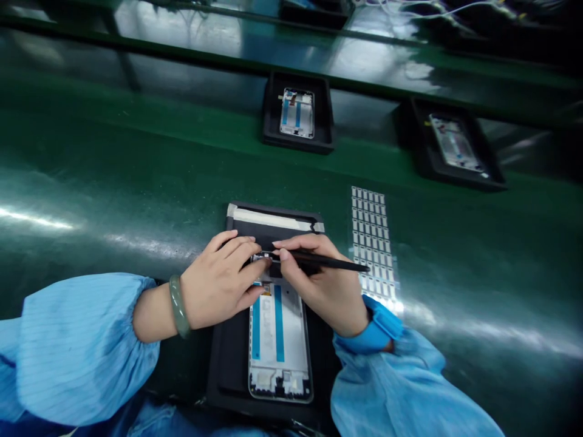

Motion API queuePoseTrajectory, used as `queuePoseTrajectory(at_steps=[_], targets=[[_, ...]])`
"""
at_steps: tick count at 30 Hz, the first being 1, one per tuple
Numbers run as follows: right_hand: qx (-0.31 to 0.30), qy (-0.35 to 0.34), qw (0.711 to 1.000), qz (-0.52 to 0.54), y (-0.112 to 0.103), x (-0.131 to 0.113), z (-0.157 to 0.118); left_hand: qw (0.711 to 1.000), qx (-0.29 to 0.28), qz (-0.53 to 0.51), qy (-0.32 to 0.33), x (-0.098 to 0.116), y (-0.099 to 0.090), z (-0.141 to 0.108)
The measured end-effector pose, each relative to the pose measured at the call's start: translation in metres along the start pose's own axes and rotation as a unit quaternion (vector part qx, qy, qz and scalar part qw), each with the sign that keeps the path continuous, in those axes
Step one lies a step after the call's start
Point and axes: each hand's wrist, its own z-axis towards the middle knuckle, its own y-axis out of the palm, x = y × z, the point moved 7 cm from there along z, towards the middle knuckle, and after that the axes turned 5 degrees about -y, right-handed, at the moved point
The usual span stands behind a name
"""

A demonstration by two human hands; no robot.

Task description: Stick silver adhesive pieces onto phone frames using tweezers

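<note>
A phone frame (294, 331) with blue strips lies in a black tray (232, 358) near the front edge. My left hand (223, 276) rests over the frame's upper left, fingers spread, fingertips touching its top end. My right hand (325, 282) grips black tweezers (337, 262) between thumb and fingers, their tip over the frame's top end close to my left fingertips. What lies exactly under the fingertips is hidden. White tape (273, 218) runs along the tray's top edge.
A sheet of small white labels (371, 237) lies right of the tray. Farther back, a black tray (322, 136) and another black tray (492, 176) at the right each hold a phone frame. A raised shelf edge and white cables (437, 11) are at the back.
</note>
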Motion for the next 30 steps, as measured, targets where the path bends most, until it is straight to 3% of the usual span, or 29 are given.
queuePoseTrajectory(at_steps=[12, 16, 20, 30], targets=[[-0.039, -0.072, 0.991, -0.109, 0.011, -0.017, -0.001, 1.0, 0.013, 0.001, 0.005, -0.001, 0.0, 0.0], [0.018, 0.006, 0.999, -0.044, 0.001, -0.001, -0.003, 1.0, -0.006, -0.015, 0.001, -0.001, 0.001, -0.001], [0.016, 0.082, 0.995, 0.06, 0.0, 0.015, -0.004, 1.0, -0.017, -0.021, 0.001, -0.001, 0.001, -0.002], [0.01, 0.072, 0.997, 0.019, 0.001, 0.01, -0.002, 0.999, -0.021, -0.024, -0.007, -0.002, 0.003, -0.001]])
